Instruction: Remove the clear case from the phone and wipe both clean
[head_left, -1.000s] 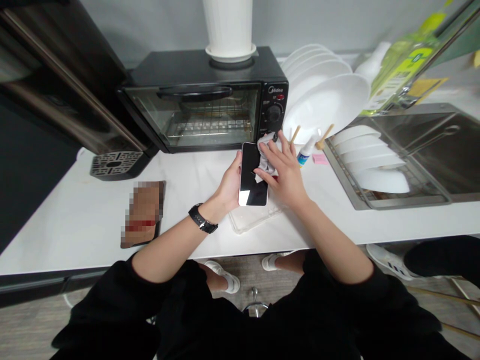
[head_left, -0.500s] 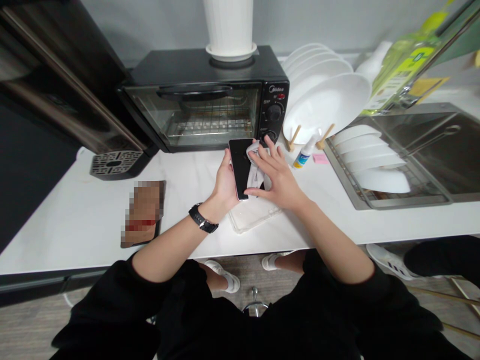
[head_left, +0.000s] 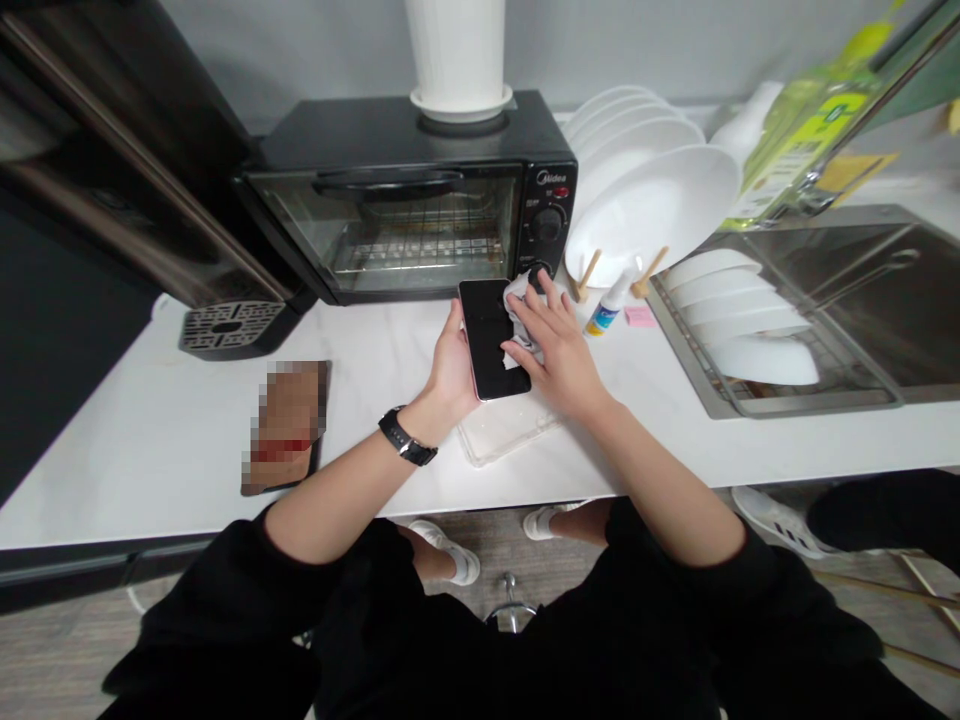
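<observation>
A smartphone (head_left: 491, 345) with a dark screen lies tilted in my left hand (head_left: 452, 365), whose thumb runs along its left edge; the other fingers are hidden beneath it. On the upper right of the screen, my right hand (head_left: 556, 350) presses a crumpled grey-white cloth (head_left: 520, 312) under its fingers. Below the phone a clear phone case (head_left: 499, 440) rests on the white counter (head_left: 390, 360). A small spray bottle (head_left: 604, 312) with a blue and yellow label stands to the right of my right hand, beside a pink sticky note (head_left: 640, 317).
Behind my hands sits a black toaster oven (head_left: 420, 140) with a white pot (head_left: 457, 50) on top. White plates (head_left: 645, 200) stand in a rack near the sink (head_left: 892, 350), which holds bowls (head_left: 761, 358). A flat, pixelated item (head_left: 289, 425) lies left. Another person's shoe (head_left: 780, 520) shows lower right.
My right hand and the cloth have slid a little to the right and up across the screen, baring more of its lower part. My left hand keeps its hold on the smartphone.
</observation>
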